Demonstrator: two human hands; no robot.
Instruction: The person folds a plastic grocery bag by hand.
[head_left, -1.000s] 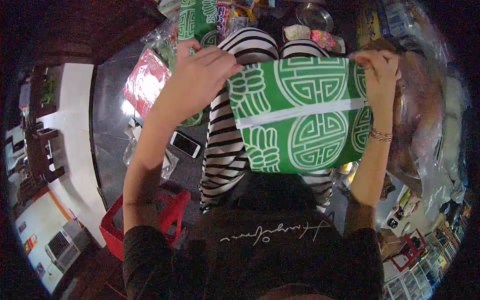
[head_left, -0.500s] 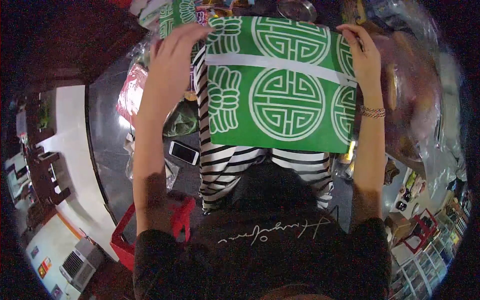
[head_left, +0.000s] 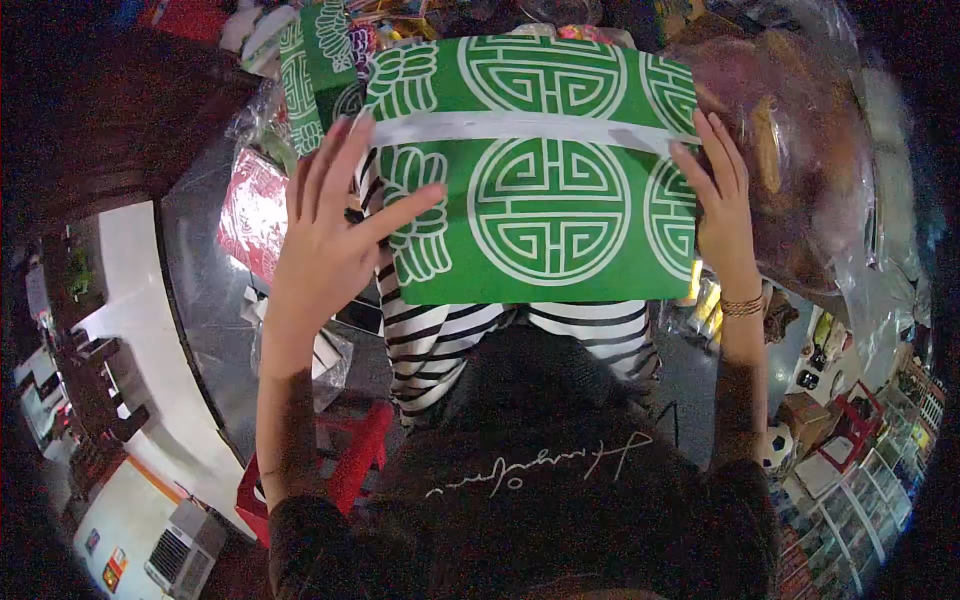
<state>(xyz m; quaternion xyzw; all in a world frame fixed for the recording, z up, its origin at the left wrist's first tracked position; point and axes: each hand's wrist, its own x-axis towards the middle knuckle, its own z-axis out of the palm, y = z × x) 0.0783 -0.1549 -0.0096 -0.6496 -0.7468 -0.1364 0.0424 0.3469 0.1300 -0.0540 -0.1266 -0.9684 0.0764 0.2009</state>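
Observation:
A flat green package (head_left: 540, 190), printed with white round emblems and crossed by a strip of white tape (head_left: 520, 127), rests over my lap on striped trousers (head_left: 440, 340). My left hand (head_left: 335, 235) presses against its left side, fingers spread upward and thumb lying across the green front. On the package's right edge my right hand (head_left: 722, 205) lies flat, fingers pointing up, a bracelet on the wrist. The package is held between both palms.
A second green package (head_left: 310, 70) lies beyond my left hand, next to a red-and-white packet (head_left: 252, 205) on the dark glossy floor. Clear plastic bags of brown goods (head_left: 800, 150) crowd the right. A red stool (head_left: 345, 465) stands under my left arm.
The package has come closer to me over my lap. Both hands left its top corners and slid down to its sides, fingers now spread flat against it.

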